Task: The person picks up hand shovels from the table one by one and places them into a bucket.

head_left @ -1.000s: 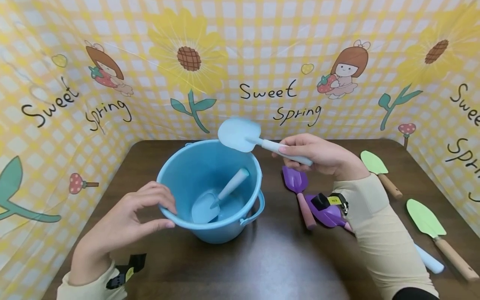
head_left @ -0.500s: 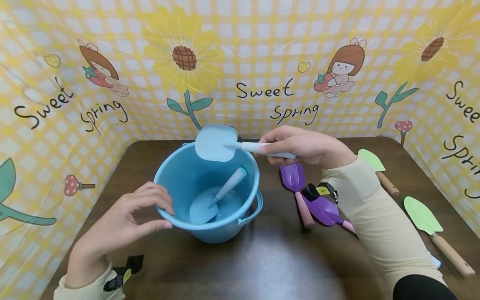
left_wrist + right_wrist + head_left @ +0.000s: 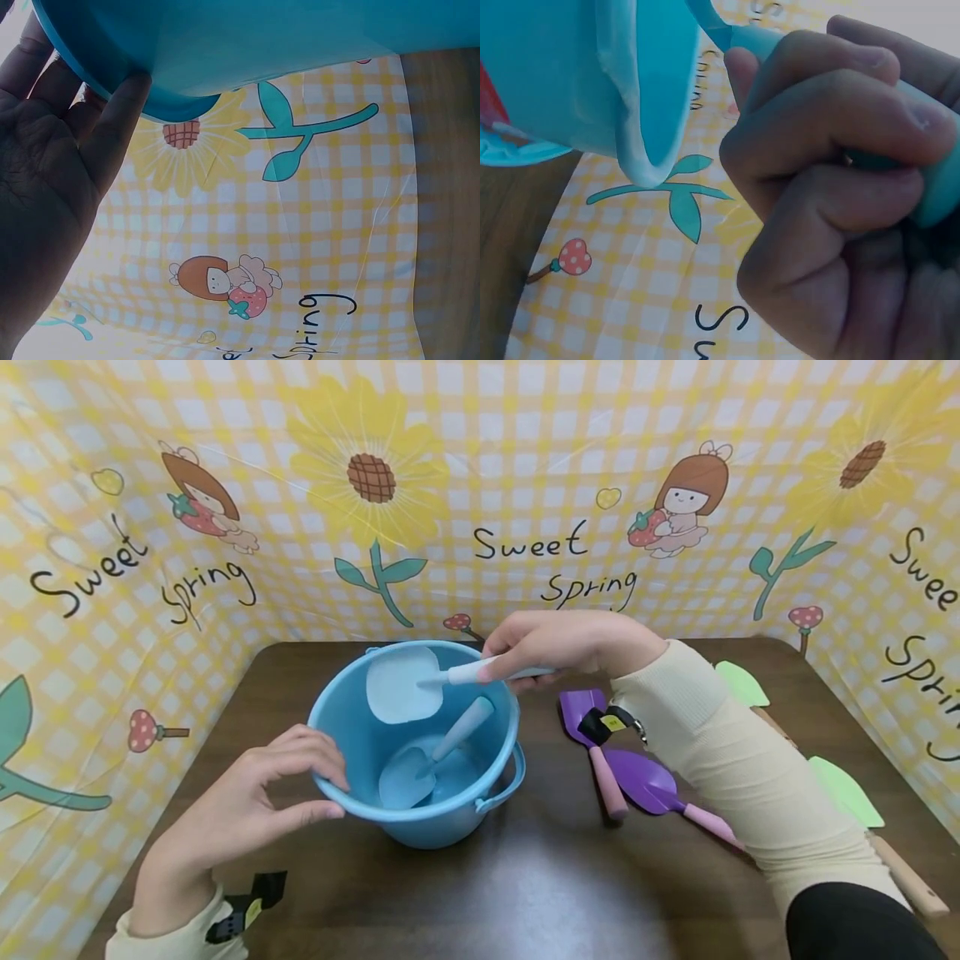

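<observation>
A blue bucket (image 3: 438, 831) stands on the table, its handle hanging at the right. My left hand (image 3: 243, 806) grips its left rim, fingers over the edge and thumb outside; the left wrist view shows the thumb (image 3: 120, 127) against the bucket. Curled round a pale blue handle, my right hand (image 3: 570, 647) holds a light blue toy shovel (image 3: 405, 687) at the right rim. The blade is over the bucket's mouth, tilted downward. Another light blue shovel (image 3: 407, 779) lies inside, handle leaning up right. In the right wrist view, the fingers (image 3: 832, 112) wrap the held handle.
Right of the bucket lie two purple shovels (image 3: 641, 781) with pink handles. Two green trowels (image 3: 847, 789) with wooden handles lie farther right, partly hidden by the right sleeve (image 3: 757, 777). A patterned cloth (image 3: 525, 460) rises behind the brown table (image 3: 540, 877).
My right hand has carried the shovel left and downward, from above the bucket's right rim to its mouth, the blade tipping lower. The left hand stays on the rim.
</observation>
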The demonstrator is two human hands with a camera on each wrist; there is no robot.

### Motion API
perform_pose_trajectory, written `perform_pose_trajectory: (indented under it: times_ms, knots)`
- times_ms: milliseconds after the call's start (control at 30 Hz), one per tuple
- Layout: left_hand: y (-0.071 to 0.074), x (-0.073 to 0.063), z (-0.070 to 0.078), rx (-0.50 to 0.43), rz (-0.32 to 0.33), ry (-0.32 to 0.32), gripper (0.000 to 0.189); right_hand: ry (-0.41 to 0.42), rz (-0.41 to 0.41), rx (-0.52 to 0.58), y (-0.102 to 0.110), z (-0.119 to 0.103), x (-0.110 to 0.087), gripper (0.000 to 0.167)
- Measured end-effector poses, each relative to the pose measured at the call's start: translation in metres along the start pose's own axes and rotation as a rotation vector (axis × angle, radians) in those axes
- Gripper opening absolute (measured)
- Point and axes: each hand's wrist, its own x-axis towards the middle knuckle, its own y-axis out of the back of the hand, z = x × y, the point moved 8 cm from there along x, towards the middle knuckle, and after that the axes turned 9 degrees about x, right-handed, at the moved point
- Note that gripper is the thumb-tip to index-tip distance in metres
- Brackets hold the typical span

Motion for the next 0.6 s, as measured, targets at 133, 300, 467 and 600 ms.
perform_pose_trajectory:
  times_ms: [133, 300, 467, 600]
  knots:
    - [0.0, -0.002, -0.001, -0.005, 0.002, 0.005, 0.049, -0.041, -0.035, -0.125, -0.004, -0.007, 0.009, 0.028]
    - [0.001, -0.003, 0.0, 0.001, 0.001, 0.009, 0.048, -0.074, -0.086, -0.203, -0.012, -0.015, 0.021, 0.032]
    - [0.001, -0.001, -0.001, -0.001, -0.028, 0.049, 0.046, -0.084, -0.143, -0.239, -0.019, -0.018, 0.033, 0.042]
    - [0.0, -0.001, -0.003, -0.015, -0.054, 0.074, 0.044, -0.089, -0.167, -0.252, -0.024, -0.021, 0.042, 0.045]
